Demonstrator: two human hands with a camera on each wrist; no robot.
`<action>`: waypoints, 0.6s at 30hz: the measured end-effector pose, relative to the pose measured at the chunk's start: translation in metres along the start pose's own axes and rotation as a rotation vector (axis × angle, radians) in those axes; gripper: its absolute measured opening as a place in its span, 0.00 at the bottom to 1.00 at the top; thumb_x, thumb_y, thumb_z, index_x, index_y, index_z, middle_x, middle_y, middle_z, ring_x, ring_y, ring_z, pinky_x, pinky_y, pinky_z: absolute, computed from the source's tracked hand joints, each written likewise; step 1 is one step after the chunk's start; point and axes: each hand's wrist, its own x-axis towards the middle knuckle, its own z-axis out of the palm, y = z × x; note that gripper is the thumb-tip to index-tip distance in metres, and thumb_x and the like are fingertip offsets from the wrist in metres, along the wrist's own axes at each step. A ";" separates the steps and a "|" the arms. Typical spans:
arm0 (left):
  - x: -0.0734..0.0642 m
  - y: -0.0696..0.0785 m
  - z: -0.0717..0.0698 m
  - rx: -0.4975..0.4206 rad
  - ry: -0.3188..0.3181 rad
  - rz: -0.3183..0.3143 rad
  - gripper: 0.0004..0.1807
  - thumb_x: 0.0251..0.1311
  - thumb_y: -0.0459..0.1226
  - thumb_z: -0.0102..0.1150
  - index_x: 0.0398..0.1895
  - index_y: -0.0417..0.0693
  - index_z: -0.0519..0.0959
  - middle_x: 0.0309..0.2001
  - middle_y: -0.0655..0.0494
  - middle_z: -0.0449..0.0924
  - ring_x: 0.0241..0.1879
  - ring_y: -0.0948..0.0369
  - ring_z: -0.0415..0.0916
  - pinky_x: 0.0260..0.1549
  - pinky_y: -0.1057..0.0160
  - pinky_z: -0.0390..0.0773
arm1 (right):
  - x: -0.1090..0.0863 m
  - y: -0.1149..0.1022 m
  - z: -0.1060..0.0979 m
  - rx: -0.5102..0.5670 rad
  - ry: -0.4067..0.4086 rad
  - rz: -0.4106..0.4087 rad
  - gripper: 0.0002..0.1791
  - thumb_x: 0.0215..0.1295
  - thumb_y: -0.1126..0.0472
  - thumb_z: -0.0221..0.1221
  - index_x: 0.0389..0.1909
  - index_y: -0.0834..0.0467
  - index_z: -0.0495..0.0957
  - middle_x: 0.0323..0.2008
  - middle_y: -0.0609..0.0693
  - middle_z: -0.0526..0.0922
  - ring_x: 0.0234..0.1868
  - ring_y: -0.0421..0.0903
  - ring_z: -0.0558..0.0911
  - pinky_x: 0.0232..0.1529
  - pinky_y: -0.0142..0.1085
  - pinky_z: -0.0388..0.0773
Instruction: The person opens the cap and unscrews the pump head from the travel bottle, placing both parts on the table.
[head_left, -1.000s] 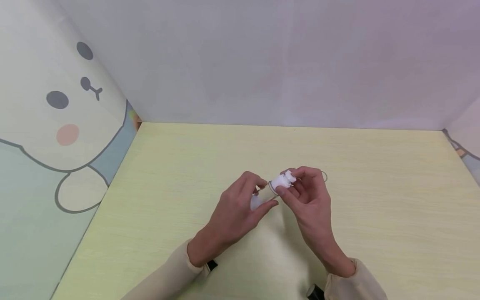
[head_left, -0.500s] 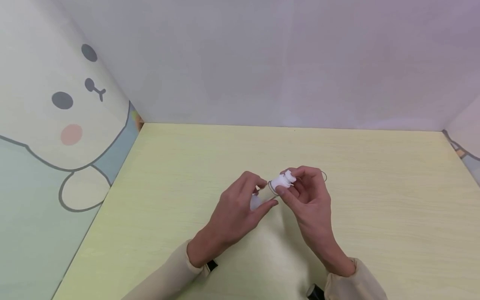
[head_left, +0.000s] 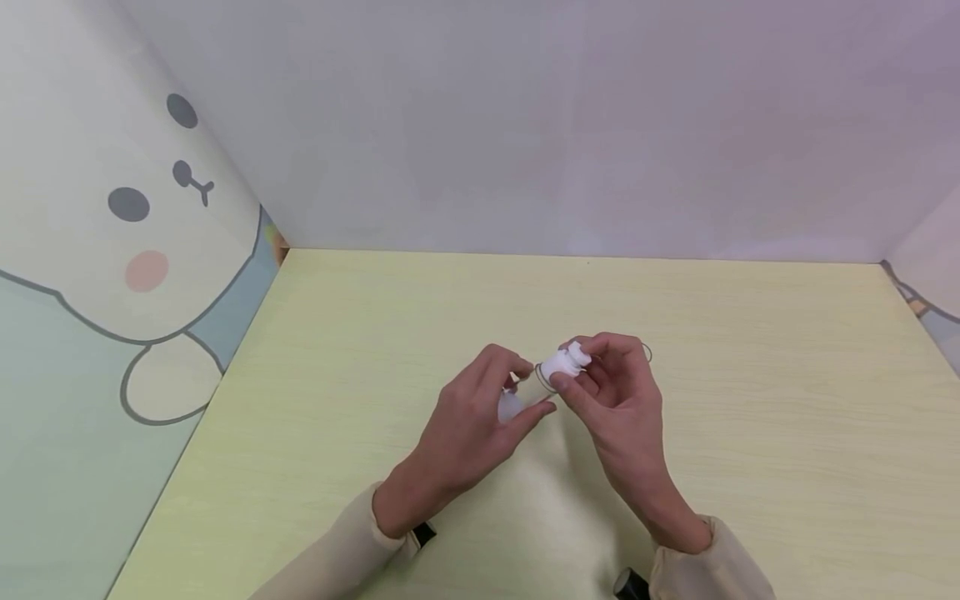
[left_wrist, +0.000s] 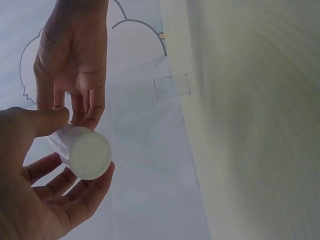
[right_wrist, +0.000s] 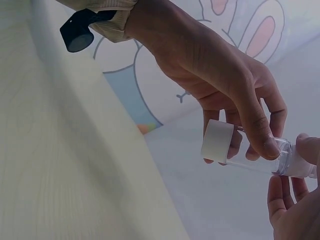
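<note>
A small clear bottle (head_left: pixel 558 365) with white ends is held tilted above the table, between both hands. My left hand (head_left: pixel 468 417) grips its clear body near the white base, thumb below and fingers over the top. My right hand (head_left: pixel 626 408) pinches the white upper end, which has a small stepped tip, between thumb and fingers. The left wrist view shows the round white base (left_wrist: pixel 90 154) facing the camera. In the right wrist view the see-through body (right_wrist: pixel 248 162) looks to have nothing coloured inside. Left fingers partly cover the bottle there.
The pale wood-grain table (head_left: pixel 360 333) lies beneath the hands. A plain light wall (head_left: pixel 480 125) closes off the back, and a cartoon-printed panel (head_left: pixel 75 375) stands at the left. A thin curved outline (head_left: pixel 649 353) shows behind the right hand; I cannot tell what it is.
</note>
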 end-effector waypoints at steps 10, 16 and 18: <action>-0.001 -0.001 0.001 -0.007 0.001 0.001 0.21 0.58 0.41 0.78 0.46 0.44 0.75 0.42 0.55 0.78 0.32 0.65 0.75 0.32 0.73 0.77 | 0.000 -0.001 0.000 -0.030 -0.001 -0.009 0.26 0.62 0.81 0.64 0.57 0.69 0.64 0.52 0.50 0.80 0.50 0.46 0.83 0.56 0.30 0.83; 0.000 -0.001 0.000 -0.010 0.002 0.004 0.21 0.58 0.41 0.78 0.46 0.44 0.76 0.43 0.56 0.78 0.32 0.65 0.75 0.32 0.73 0.78 | 0.000 -0.001 0.000 -0.030 0.000 -0.012 0.26 0.61 0.82 0.64 0.56 0.70 0.64 0.52 0.50 0.81 0.49 0.46 0.83 0.55 0.30 0.83; 0.000 -0.001 0.000 -0.013 0.002 0.002 0.21 0.58 0.41 0.78 0.46 0.44 0.76 0.43 0.56 0.78 0.32 0.65 0.75 0.32 0.73 0.77 | 0.000 -0.001 0.000 -0.032 0.000 -0.013 0.26 0.61 0.82 0.64 0.56 0.71 0.64 0.52 0.50 0.81 0.49 0.46 0.83 0.55 0.30 0.84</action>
